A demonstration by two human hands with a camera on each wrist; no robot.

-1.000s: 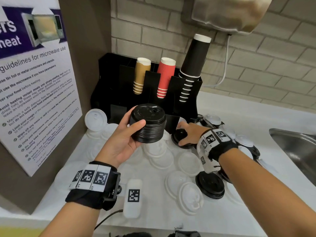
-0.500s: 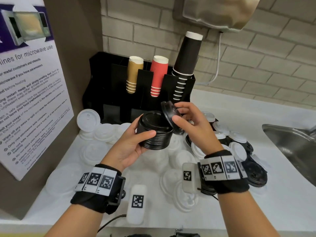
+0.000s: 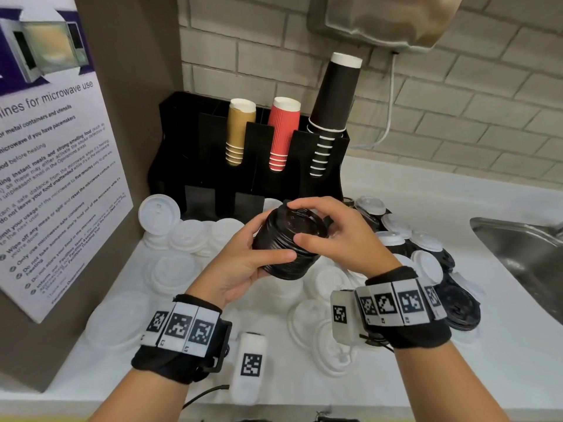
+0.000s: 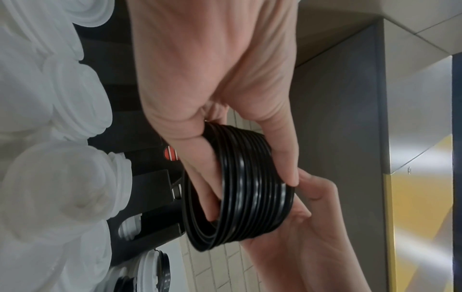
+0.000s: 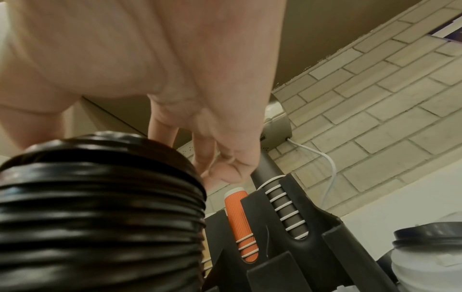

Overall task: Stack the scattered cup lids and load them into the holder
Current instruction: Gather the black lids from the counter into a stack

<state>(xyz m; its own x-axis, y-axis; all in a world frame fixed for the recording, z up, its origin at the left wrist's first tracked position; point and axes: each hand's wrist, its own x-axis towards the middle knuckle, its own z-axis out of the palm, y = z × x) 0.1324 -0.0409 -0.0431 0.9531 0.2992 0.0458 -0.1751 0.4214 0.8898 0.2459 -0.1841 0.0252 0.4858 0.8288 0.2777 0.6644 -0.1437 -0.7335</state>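
A tall stack of black cup lids (image 3: 286, 248) hangs above the counter, gripped from the left side by my left hand (image 3: 243, 254). My right hand (image 3: 329, 229) covers the top black lid (image 3: 300, 222), thumb at the near rim and fingers over the far rim. The left wrist view shows the ribbed stack (image 4: 250, 187) between thumb and fingers of the left hand (image 4: 212, 79). In the right wrist view the stack (image 5: 100, 207) fills the lower left under the right hand (image 5: 175, 59). The black holder (image 3: 253, 178) stands just behind. White lids (image 3: 182, 236) lie scattered on the counter.
Tan (image 3: 239, 129), red (image 3: 281, 132) and black (image 3: 332, 95) cup stacks stand in the holder's top slots. More black and white lids (image 3: 457, 309) lie at the right. A steel sink (image 3: 518, 248) is far right, a notice board (image 3: 54, 178) on the left.
My right hand lifted a black lid off the counter at the right, carried it tilted to the stack, and now holds it flat on top. The left hand kept hold of the stack.
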